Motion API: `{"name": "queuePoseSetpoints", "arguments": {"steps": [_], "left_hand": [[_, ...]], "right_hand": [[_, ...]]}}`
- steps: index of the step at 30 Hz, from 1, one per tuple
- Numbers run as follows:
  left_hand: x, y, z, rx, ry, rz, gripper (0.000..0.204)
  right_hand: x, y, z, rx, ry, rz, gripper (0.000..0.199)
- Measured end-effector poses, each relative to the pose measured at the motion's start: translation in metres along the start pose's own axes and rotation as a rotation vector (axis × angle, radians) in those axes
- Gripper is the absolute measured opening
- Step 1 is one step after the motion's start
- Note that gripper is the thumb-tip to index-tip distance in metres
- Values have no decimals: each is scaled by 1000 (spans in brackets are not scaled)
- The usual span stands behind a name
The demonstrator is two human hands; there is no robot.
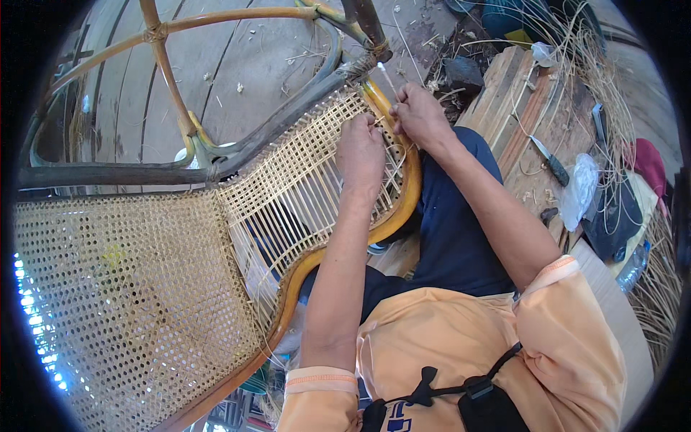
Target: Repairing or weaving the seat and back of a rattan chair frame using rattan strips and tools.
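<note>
- Weathered wooden floorboards (245, 65) run under everything, strewn with cane scraps, and a rattan chair frame lies tipped across them.
- At the middle sits the half-woven cane panel (302, 180), stretched inside the curved golden rim (403, 194) of the chair; its far corner is where both hands work.
- A thin cane strand (385, 75) pokes up pale just beyond the knuckles, at the panel's far edge.
- The left hand (360, 151) lies closed on the weave with fingers curled into the strands, seemingly pinching one; exactly what it pinches cannot be told.
- The right hand (421, 115) is closed at the rim just right of the left hand, fingers bunched narrowly, apparently on the strand's lower end.
- Judged from its look, the strand should be very light, springy and smooth, liable to kink or split if bent sharply; best taken near the weave, between fingertip and thumb.
- The panel itself likely gives a little under pressure, while the rim looks stiff enough to brace against.
- To the left, a finished cane panel (122, 302) with tight mesh fills the near corner.
- On the right, a knife (548, 160) rests on stacked planks (511, 101), with a clear plastic bag (579, 191) just beside it and loose cane bundles (597, 65) farther off.
- Fingertips of both hands are hidden under the knuckles, and the picture's edges are cut to black by the lens.
</note>
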State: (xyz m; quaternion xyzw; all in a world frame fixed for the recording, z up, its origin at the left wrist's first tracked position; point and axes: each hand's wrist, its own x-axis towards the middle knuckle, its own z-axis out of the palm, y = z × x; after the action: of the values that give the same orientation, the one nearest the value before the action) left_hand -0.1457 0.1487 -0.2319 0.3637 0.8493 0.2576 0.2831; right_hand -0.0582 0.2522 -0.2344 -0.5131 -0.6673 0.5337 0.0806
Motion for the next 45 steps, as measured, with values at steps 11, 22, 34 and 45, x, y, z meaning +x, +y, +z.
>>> {"name": "queuePoseSetpoints", "arguments": {"steps": [11,22,34,45], "left_hand": [[5,-6,-3,-44,2,-16,16],[10,-11,-6,-109,-23,16,15],[5,-16,2,-22,79,81,13],[9,-16,-1,-33,-31,50,14]], "right_hand": [[-1,5,12,54,-55,73,4],[-11,2,13,154,-137,31,13],[-60,-26,-1,32,-159,312,22],[-52,-14,1,-145,-269,289,22]]}}
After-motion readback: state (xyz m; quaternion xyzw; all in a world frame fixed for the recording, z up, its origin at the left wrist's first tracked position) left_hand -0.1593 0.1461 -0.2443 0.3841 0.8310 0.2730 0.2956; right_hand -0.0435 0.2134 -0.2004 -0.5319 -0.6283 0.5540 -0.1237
